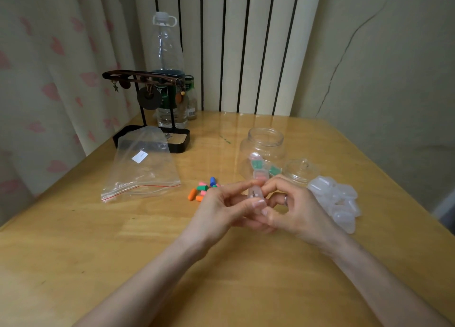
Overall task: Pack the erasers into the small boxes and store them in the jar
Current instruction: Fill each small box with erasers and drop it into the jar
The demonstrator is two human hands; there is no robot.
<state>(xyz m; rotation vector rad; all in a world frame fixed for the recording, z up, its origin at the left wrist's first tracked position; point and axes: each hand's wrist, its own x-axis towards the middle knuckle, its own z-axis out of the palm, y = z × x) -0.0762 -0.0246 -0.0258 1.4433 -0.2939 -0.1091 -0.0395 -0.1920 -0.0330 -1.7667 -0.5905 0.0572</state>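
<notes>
Hands: left hand (216,209), right hand (294,209) both pinch one small clear box (254,194)
Erasers (203,190): loose heap beside left hand
Jar (265,144): open, behind hands, partly hidden
Around: lid (300,170), empty boxes (338,202) right; zip bag (142,171) left

This looks like a corner of a home, a lived-in private room. A cream fabric curtain printed with pink shapes (56,80) hangs at the left, beside a tall white ribbed radiator (246,43). A glossy light wooden table (123,240) is pushed into the corner against a pale painted wall (398,85) with a thin crack. On it stand a black metal jewellery stand hung with earrings (145,77) and a large clear plastic water bottle (167,48).
</notes>
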